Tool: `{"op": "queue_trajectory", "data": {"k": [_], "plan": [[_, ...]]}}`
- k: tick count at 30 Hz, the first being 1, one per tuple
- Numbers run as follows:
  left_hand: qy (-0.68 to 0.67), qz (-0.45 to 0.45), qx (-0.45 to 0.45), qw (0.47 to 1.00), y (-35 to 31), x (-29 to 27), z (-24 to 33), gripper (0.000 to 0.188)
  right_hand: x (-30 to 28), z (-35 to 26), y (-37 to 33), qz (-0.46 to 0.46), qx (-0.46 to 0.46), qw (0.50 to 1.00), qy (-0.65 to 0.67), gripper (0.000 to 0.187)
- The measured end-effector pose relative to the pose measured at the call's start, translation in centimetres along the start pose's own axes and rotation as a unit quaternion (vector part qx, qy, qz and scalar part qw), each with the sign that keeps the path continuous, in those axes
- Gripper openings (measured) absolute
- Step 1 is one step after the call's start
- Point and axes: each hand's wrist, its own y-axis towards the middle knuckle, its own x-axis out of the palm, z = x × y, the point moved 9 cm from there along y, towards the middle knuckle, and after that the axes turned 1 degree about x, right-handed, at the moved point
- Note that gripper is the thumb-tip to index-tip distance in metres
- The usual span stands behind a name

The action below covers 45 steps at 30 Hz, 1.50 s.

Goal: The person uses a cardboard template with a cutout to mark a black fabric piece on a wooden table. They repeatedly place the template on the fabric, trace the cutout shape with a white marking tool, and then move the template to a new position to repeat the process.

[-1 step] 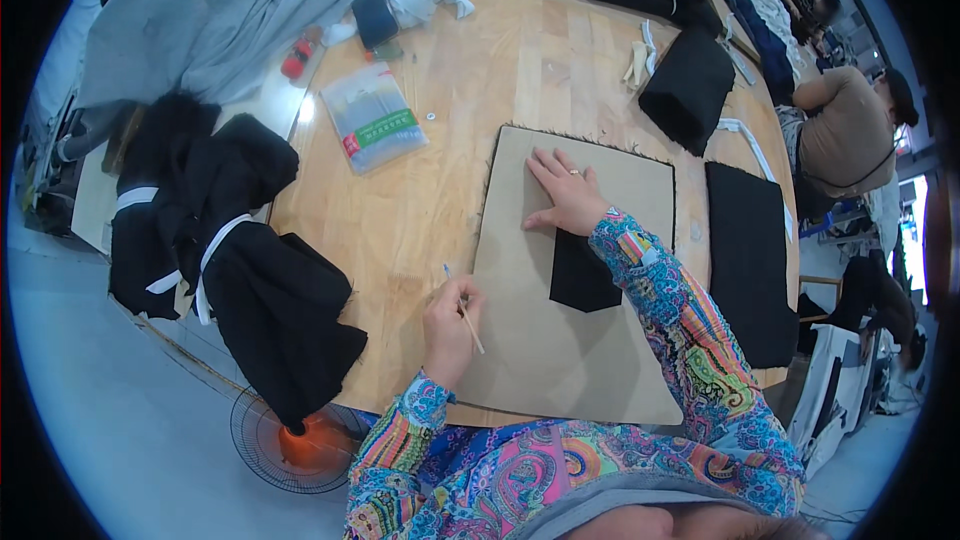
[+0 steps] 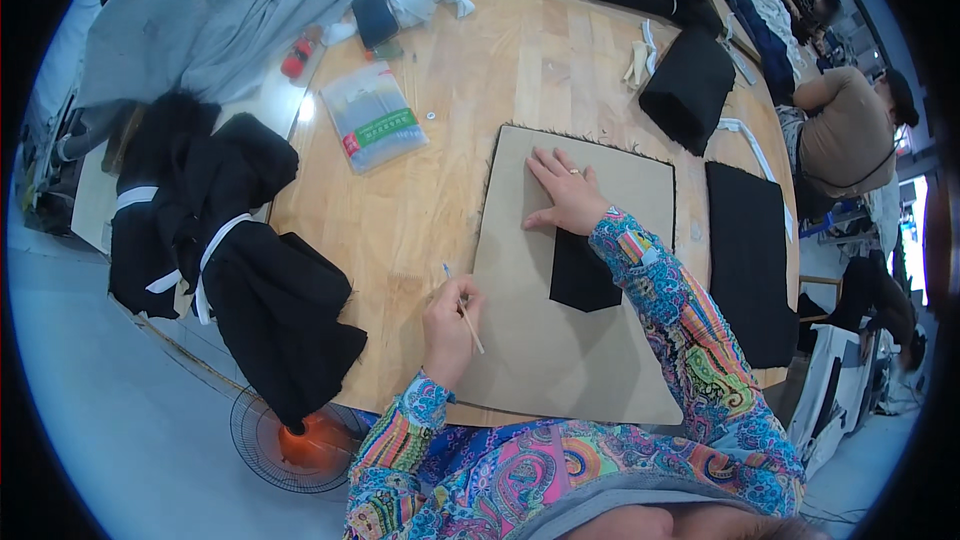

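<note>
A pale wooden worktop (image 2: 460, 70) fills the middle of the room, with a wire fan (image 2: 310, 445) on the floor below it, nearer the left hand's side. The left hand (image 2: 452, 325) grips a thin stick (image 2: 471, 325) at the side of a beige board (image 2: 540, 360); the right hand (image 2: 568, 198) is spread flat on the board's far half, grasping nothing. The board lies between and beneath the hands, already set over dark cloth (image 2: 674, 200) whose frayed rim peeks out beyond the right hand. A black patch (image 2: 585, 275) shows just below that hand, either an opening or a piece on top; I cannot tell. No drawn line can be made out, so marking, if any, looks barely begun. Bare wood gives the left hand room outward, up to a tied black bundle (image 2: 270, 320); right of the right forearm, folded black fabric (image 2: 750, 265) leaves only a narrow strip.
</note>
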Motion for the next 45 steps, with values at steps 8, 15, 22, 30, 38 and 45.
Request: {"op": "queue_trajectory", "data": {"k": [8,15,22,30,38,45], "plan": [[-0.003,0.003,-0.015,1.0,-0.1,-0.3,0.2,0.013,-0.2,-0.3,0.2,-0.012,0.002,1.0,0.01,0.105],[-0.006,-0.003,-0.026,1.0,0.0,0.1,0.0,0.013,-0.3,0.3,0.3,-0.008,0.002,1.0,0.018,0.106],[0.028,-0.006,0.001,1.0,0.2,-0.3,-0.1,0.012,-0.7,-0.6,0.6,-0.013,0.001,0.999,0.031,0.103],[0.011,-0.005,-0.13,0.991,-9.6,-5.2,-1.5,0.012,0.2,0.3,1.1,0.009,-0.005,0.999,0.039,0.104],[0.085,0.032,-0.105,0.99,-12.4,-5.6,-1.2,0.014,0.0,0.7,1.4,-0.003,-0.001,1.0,0.03,0.106],[0.095,0.031,-0.09,0.991,-12.1,-5.5,-1.2,0.014,0.2,1.1,1.6,0.001,-0.001,0.999,0.034,0.105]]}}
